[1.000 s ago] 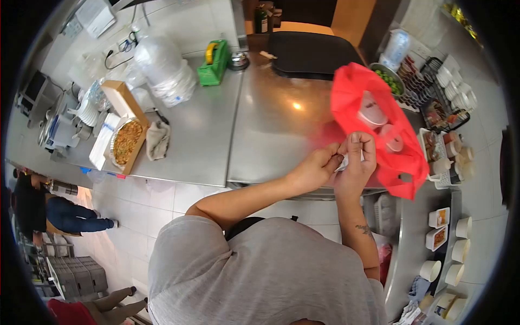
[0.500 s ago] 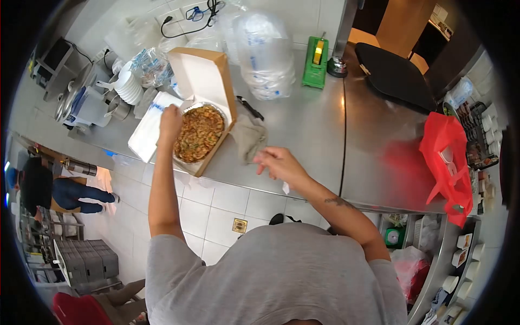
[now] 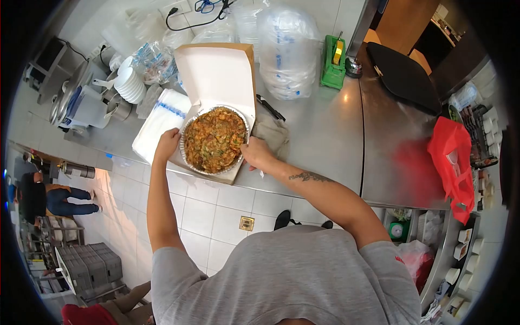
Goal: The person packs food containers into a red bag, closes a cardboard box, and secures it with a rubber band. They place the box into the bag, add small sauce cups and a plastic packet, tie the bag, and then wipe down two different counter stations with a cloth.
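Note:
An open cardboard box (image 3: pixel 216 67) with a white inside stands near the counter's front edge, its lid raised at the back. A round browned pancake-like food (image 3: pixel 214 140) lies in a foil tray (image 3: pixel 187 157) within the box. My left hand (image 3: pixel 168 144) is closed at the tray's left rim, with its fingers pinching there. On the right side, my right hand (image 3: pixel 257 153) is closed at the rim, its fingertips partly hidden. A grey cloth (image 3: pixel 273 135) lies just behind my right hand.
White plastic bags (image 3: pixel 161 122) lie left of the box. Behind are a black-handled tool (image 3: pixel 270 108), bagged containers (image 3: pixel 287 54) and a green tape dispenser (image 3: pixel 333 62). A red bag (image 3: pixel 452 162) sits at the right. Two other people are at the left.
My right hand has moved left from over the cloth to the tray's right side. My left hand has come down along the left side. The tray appears raised and more level in the box.

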The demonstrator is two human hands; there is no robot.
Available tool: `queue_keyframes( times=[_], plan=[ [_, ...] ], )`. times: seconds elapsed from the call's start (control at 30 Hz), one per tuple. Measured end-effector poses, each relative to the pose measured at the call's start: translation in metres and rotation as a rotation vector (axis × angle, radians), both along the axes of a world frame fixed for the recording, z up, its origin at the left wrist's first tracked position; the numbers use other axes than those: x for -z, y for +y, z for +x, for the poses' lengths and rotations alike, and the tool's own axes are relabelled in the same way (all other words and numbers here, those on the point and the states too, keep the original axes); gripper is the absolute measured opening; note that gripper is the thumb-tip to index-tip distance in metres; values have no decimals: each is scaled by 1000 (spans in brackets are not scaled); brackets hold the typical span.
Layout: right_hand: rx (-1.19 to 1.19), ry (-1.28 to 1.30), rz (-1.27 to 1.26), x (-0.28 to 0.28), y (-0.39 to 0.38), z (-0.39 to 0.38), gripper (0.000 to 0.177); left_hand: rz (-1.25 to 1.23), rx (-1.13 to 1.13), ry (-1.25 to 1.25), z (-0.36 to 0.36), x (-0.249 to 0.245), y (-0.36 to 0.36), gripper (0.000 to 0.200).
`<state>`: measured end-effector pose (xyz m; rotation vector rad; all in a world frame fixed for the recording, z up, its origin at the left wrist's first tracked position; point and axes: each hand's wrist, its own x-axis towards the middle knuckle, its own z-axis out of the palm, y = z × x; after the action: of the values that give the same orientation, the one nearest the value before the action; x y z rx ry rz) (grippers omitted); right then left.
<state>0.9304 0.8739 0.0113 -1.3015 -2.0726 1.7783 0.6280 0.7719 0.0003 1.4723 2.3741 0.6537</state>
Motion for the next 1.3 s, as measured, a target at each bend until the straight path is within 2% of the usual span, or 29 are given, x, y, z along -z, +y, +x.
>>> queue_keyframes(
  times=[0.1, 0.2, 0.27, 0.4, 0.57, 0.67, 0.73, 0.83, 0.93, 1.0, 1.03, 1.1, 1.13, 1.2, 1.27, 1.3],
  plan=[
    [-22, -52, 171, -6, 1, 6, 33, 85, -143, -224, 23, -2, -34, 21],
    [-52, -18, 396, 7, -6, 21, 29, 250, -235, -217, 59, 12, -65, 18],
    [-70, -25, 370, 4, -10, 38, 28, 307, -303, -230, 92, -1, -80, 17],
    [-109, -37, 360, -28, -13, 91, 28, 258, -313, -214, 147, -31, -92, 16],
    [-9, -37, 283, -46, -1, 188, 27, 356, -252, -237, 242, -45, -66, 13],
    [54, -104, 339, -51, 11, 256, 27, 334, -203, -244, 306, -33, -43, 12],
    [99, -171, 368, -46, 23, 299, 27, 427, -133, -267, 346, -13, -24, 12],
    [168, -197, 248, -48, 41, 349, 27, 402, -79, -277, 395, 5, 8, 13],
    [200, -240, 319, -20, 66, 385, 26, 313, -59, -264, 429, 27, 38, 16],
    [195, -278, 346, -22, 79, 402, 27, 253, 42, -185, 432, 37, 54, 17],
    [216, -212, 300, -16, 88, 410, 28, 218, 89, -140, 430, 36, 60, 18],
    [255, -74, 197, 6, 107, 423, 30, 154, 95, -173, 415, 28, 77, 22],
    [292, -114, 188, -5, 112, 424, 34, 122, 99, -188, 406, 18, 89, 24],
    [373, -113, 267, -20, 125, 416, 38, 283, 23, -271, 388, -1, 117, 39],
    [392, -135, 320, -33, 142, 402, 42, 404, 19, -245, 362, 4, 162, 51],
    [369, -161, 330, -40, 150, 394, 44, 327, 37, -324, 359, -11, 175, 50]
  ],
)
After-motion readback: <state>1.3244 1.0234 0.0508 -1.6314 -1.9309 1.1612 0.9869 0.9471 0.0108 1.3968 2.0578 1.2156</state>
